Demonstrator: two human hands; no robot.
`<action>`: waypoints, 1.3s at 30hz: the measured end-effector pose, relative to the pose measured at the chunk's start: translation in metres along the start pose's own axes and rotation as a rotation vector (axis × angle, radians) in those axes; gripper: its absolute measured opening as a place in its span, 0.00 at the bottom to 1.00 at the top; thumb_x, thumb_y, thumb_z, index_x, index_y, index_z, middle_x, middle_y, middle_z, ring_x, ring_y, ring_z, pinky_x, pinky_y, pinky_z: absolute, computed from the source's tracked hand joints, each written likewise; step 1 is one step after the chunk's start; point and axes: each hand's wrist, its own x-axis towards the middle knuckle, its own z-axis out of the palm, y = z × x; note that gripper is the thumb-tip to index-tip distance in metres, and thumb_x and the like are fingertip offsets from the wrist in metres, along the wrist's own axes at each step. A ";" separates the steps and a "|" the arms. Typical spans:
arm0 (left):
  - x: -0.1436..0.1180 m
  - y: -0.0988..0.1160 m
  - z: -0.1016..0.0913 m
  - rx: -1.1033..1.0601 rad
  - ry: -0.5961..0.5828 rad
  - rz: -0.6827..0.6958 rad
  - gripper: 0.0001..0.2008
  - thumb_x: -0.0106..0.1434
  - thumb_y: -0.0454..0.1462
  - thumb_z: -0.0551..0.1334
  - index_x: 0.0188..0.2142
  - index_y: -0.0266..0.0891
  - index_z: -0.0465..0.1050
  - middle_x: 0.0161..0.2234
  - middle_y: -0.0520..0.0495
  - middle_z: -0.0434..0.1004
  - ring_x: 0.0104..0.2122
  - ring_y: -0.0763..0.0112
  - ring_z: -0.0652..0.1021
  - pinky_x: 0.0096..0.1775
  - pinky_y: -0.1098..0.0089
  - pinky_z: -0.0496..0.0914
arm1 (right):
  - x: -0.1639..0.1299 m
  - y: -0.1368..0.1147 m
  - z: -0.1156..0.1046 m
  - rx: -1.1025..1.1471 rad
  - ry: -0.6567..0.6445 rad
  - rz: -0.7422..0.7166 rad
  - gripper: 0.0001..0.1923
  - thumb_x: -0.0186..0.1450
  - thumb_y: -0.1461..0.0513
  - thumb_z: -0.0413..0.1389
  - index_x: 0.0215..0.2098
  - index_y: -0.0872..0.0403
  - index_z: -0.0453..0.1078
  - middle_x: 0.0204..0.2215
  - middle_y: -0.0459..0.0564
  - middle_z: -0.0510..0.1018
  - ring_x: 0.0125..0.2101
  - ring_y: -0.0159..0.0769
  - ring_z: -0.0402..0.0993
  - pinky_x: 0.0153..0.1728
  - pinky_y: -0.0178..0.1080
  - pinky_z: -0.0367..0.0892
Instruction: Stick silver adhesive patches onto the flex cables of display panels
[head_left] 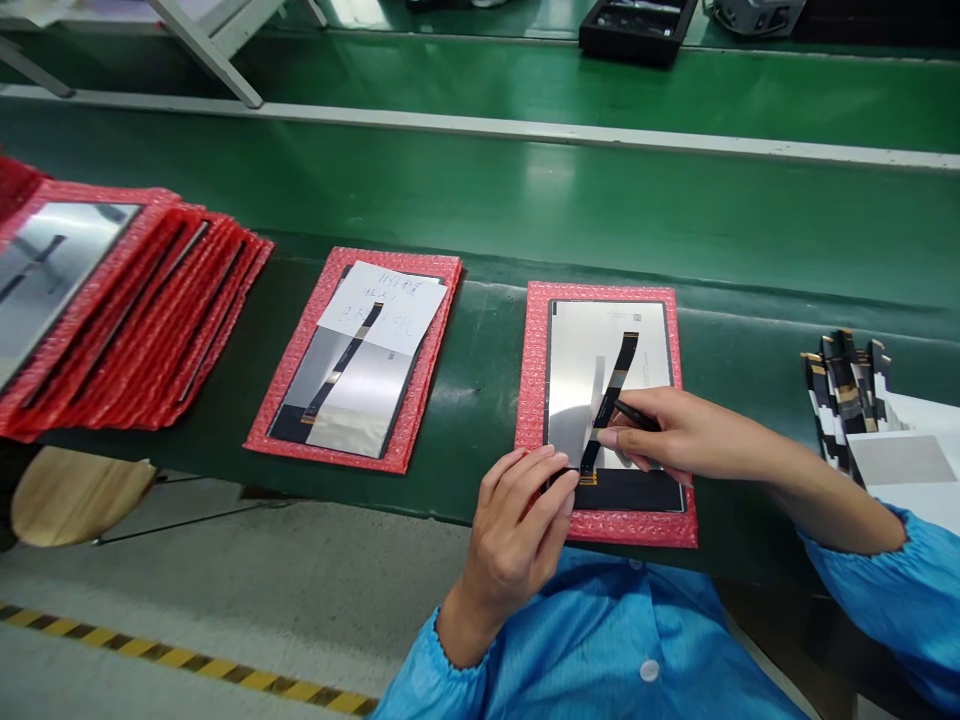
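Note:
A display panel with a silvery back and a black lower strip lies on a red bubble-wrap bag in front of me. A black ribbon cable runs at a slant across it, its gold-edged lower end on the strip. My right hand pinches a black pen-like tool over the middle of the cable; the tool's tip is not clear. With bent fingers, my left hand grips the panel's lower left edge, fingertips beside the cable's lower end. What lies under those fingertips is partly hidden.
Left of me, another panel with a handwritten paper note rests on red wrap. Farther left leans a stack of red bubble bags with panels. Several ribbon cables lie by a white box at right. A rail crosses behind.

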 end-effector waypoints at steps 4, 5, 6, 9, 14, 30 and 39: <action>0.001 0.002 -0.001 0.054 -0.062 0.024 0.27 0.66 0.39 0.63 0.62 0.56 0.62 0.57 0.50 0.74 0.59 0.57 0.74 0.56 0.49 0.76 | 0.001 0.000 0.000 -0.032 -0.008 -0.008 0.11 0.62 0.53 0.62 0.25 0.46 0.70 0.18 0.39 0.77 0.09 0.26 0.69 0.10 0.29 0.61; 0.002 0.002 -0.001 0.065 -0.075 0.027 0.26 0.66 0.40 0.63 0.62 0.56 0.62 0.58 0.50 0.73 0.59 0.57 0.74 0.56 0.50 0.76 | 0.001 0.000 0.000 -0.052 -0.012 -0.019 0.12 0.63 0.52 0.61 0.26 0.47 0.69 0.18 0.39 0.77 0.09 0.26 0.69 0.09 0.30 0.61; 0.002 0.002 -0.001 0.073 -0.087 0.029 0.26 0.66 0.40 0.63 0.62 0.56 0.62 0.59 0.51 0.72 0.60 0.57 0.74 0.57 0.50 0.75 | 0.001 0.000 0.000 -0.074 -0.016 -0.031 0.12 0.64 0.52 0.59 0.26 0.47 0.68 0.18 0.38 0.77 0.09 0.27 0.69 0.09 0.30 0.62; 0.003 0.003 -0.001 0.078 -0.102 0.032 0.26 0.66 0.40 0.63 0.62 0.55 0.63 0.61 0.53 0.70 0.61 0.57 0.72 0.57 0.49 0.74 | 0.001 0.001 0.001 -0.116 -0.018 -0.060 0.14 0.66 0.52 0.57 0.26 0.48 0.66 0.19 0.38 0.76 0.09 0.27 0.70 0.09 0.30 0.62; 0.003 0.001 -0.001 0.074 -0.105 0.043 0.25 0.65 0.39 0.64 0.61 0.54 0.65 0.60 0.52 0.70 0.62 0.59 0.71 0.59 0.52 0.73 | 0.001 0.001 0.001 -0.077 0.007 -0.051 0.13 0.63 0.51 0.60 0.25 0.48 0.68 0.17 0.38 0.77 0.09 0.27 0.69 0.10 0.30 0.60; -0.001 -0.003 0.000 0.109 -0.054 0.099 0.26 0.64 0.39 0.66 0.61 0.52 0.66 0.57 0.51 0.74 0.59 0.61 0.74 0.57 0.53 0.74 | 0.002 0.004 0.002 -0.087 0.029 -0.068 0.10 0.63 0.52 0.60 0.26 0.44 0.73 0.16 0.38 0.78 0.09 0.30 0.70 0.11 0.34 0.62; -0.009 -0.004 0.004 0.222 -0.002 0.233 0.20 0.65 0.44 0.66 0.55 0.46 0.73 0.52 0.53 0.80 0.55 0.70 0.76 0.58 0.60 0.69 | 0.003 0.003 0.001 -0.142 0.009 -0.098 0.13 0.66 0.53 0.57 0.25 0.46 0.69 0.16 0.38 0.76 0.09 0.29 0.70 0.11 0.33 0.62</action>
